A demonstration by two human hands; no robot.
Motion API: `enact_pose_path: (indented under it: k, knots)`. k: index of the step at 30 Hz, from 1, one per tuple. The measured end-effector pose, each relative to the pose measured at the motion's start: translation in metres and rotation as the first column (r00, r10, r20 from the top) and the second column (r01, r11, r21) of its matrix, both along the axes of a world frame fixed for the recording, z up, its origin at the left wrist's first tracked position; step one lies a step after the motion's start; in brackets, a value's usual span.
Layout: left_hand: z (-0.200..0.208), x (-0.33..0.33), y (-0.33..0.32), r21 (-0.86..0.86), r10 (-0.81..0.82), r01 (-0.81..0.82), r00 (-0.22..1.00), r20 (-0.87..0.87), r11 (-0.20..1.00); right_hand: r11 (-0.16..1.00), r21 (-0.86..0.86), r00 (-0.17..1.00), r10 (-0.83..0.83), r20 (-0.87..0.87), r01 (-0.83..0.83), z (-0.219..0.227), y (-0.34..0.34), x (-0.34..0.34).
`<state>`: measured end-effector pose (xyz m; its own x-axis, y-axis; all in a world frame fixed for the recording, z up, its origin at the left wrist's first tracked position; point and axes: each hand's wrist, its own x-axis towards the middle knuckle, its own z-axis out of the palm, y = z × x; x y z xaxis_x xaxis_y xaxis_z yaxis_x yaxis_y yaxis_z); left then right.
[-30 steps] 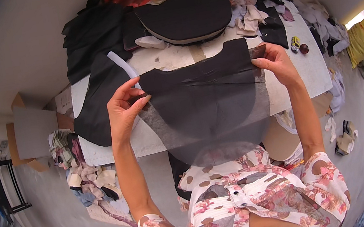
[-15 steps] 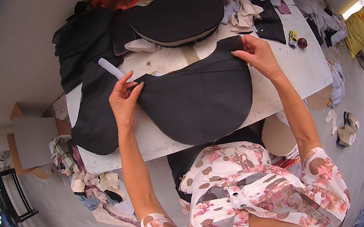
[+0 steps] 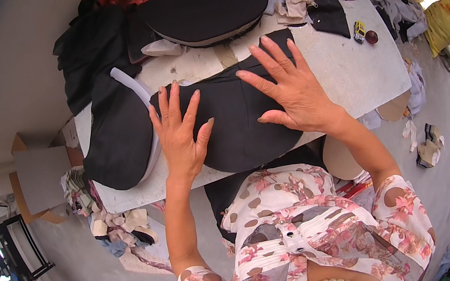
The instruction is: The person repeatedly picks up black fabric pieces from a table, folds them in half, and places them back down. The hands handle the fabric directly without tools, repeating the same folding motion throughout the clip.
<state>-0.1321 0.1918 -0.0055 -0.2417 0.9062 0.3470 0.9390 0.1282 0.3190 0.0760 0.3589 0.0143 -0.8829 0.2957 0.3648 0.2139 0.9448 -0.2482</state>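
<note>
A rounded black fabric panel (image 3: 235, 133) lies on the white table in front of me, its curved edge toward my body. My left hand (image 3: 180, 139) rests on its left side with the fingers spread. Flat on its upper right part lies my right hand (image 3: 294, 93), fingers wide apart. Neither hand grips anything. Left of my left hand is another black fabric piece (image 3: 120, 134) with a white strip (image 3: 142, 92) along its right edge. Beyond the panel sits a stack of black half-round pieces (image 3: 208, 3) with pale layers under the top.
The white table (image 3: 369, 74) also holds black cloth (image 3: 89, 56) at far left, fabric scraps (image 3: 297, 3) at far right, a small toy car (image 3: 360, 31) and a dark round ball (image 3: 371, 37). A cardboard box (image 3: 43, 177) stands at left; scraps (image 3: 127, 231) lie below the table's left edge.
Both hands have let go of the panel's upper corners and now lie spread on it. The panel has gone down flat on the table, with its far edge tilted differently.
</note>
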Motion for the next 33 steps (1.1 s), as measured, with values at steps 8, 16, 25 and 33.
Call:
enact_pose_path:
  k: [8, 16, 25, 33]
  knots:
    - [-0.018, 0.005, 0.003, -0.149, -0.052, 0.047, 0.998, -0.025, 0.988, 0.999, -0.018, 0.98, 0.036, 0.197, -0.033, -0.034, 0.012, 0.008]
    - [-0.016, 0.004, 0.003, -0.133, -0.071, 0.07, 0.997, 0.002, 0.989, 0.999, -0.044, 0.973, -0.016, 0.229, 0.027, -0.026, 0.013, 0.02]
    - [0.006, -0.022, -0.004, 0.192, -0.013, -0.029, 0.977, 0.214, 0.981, 0.954, -0.3, 0.954, -0.099, -0.281, 0.01, 0.013, 0.081, -0.151]
    - [0.02, -0.056, 0.037, 0.457, -0.049, -0.229, 0.853, 0.52, 0.859, 0.95, -0.239, 0.973, -0.222, -0.061, 0.202, -0.02, 0.125, -0.258]
